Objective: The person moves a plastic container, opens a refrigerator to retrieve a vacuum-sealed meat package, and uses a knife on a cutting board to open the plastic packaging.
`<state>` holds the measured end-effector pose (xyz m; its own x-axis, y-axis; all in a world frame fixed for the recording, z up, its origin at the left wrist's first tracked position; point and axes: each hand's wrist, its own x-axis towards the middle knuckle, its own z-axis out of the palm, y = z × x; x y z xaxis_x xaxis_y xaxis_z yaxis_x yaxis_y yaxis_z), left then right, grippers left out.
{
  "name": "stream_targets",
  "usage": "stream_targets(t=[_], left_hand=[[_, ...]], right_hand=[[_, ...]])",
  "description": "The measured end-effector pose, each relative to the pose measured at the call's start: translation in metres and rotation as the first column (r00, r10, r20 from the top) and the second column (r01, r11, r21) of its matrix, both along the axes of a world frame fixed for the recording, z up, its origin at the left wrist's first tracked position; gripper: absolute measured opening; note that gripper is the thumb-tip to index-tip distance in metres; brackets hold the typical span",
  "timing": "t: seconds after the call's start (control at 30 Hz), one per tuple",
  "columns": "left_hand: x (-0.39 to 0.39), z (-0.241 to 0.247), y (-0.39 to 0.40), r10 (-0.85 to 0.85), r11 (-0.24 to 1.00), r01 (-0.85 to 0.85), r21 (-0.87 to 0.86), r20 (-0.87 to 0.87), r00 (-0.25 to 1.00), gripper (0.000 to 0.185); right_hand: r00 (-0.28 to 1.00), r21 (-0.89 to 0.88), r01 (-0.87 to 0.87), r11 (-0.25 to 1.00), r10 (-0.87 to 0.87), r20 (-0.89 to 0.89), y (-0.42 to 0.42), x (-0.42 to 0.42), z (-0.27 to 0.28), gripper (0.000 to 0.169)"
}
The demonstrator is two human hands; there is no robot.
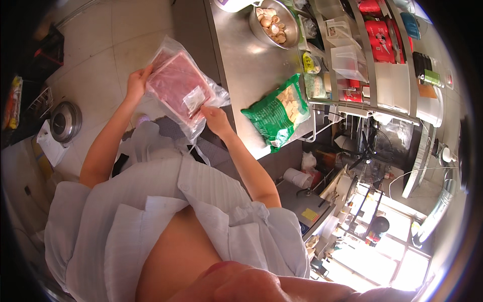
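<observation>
A clear plastic bag of flat pink meat slices (177, 83) hangs between both hands in front of my body, a pale label on its face. My left hand (139, 82) grips the bag's edge on the picture's left. On the other side, my right hand (216, 120) pinches the edge beside the label. Just right of the bag, a green printed food bag (279, 111) with a see-through window lies on the steel worktable (249, 71). Farther along the table stands a steel bowl (294, 32) holding eggshells (271, 25).
Steel shelves with clear plastic bins (349, 62) and red packages (381, 41) line the table's far side. A black fan (365, 153) stands beyond the table's end. At the left, a round metal lidded object (66, 121) is near a wire basket (40, 101).
</observation>
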<state>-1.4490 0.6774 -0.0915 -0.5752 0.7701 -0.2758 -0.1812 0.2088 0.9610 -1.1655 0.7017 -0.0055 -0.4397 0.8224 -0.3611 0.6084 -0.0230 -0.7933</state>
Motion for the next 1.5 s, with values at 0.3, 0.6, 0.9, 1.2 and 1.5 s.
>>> stream_targets(t=[0.3,0.6,0.9,1.2,1.5], left_hand=[[-0.020,-0.001,0.044,-0.142,0.988,0.103,0.111,0.436,0.889,0.030],[0.036,0.012,0.150,-0.475,0.880,0.428,0.207,0.369,0.799,0.038],[0.163,0.095,0.110,-0.449,0.674,0.688,0.269,0.889,0.092,0.091],[0.198,0.015,0.087,-0.351,0.936,0.340,-0.089,-0.284,0.892,0.037],[0.186,-0.001,0.143,-0.518,0.782,0.614,-0.108,0.435,0.736,0.036]], right_hand=[[0.674,-0.162,0.487,0.858,-0.487,-0.556,0.041,-0.074,0.077,0.035],[0.418,-0.125,0.700,0.703,-0.545,-0.727,0.040,-0.055,0.139,0.037],[0.431,0.097,0.856,0.508,-0.596,-0.677,0.077,0.010,0.049,0.036],[0.405,-0.043,0.851,0.523,-0.708,-0.579,0.058,0.033,0.002,0.041],[0.825,0.572,0.541,0.617,-0.522,-0.218,0.029,0.065,0.035,0.035]])
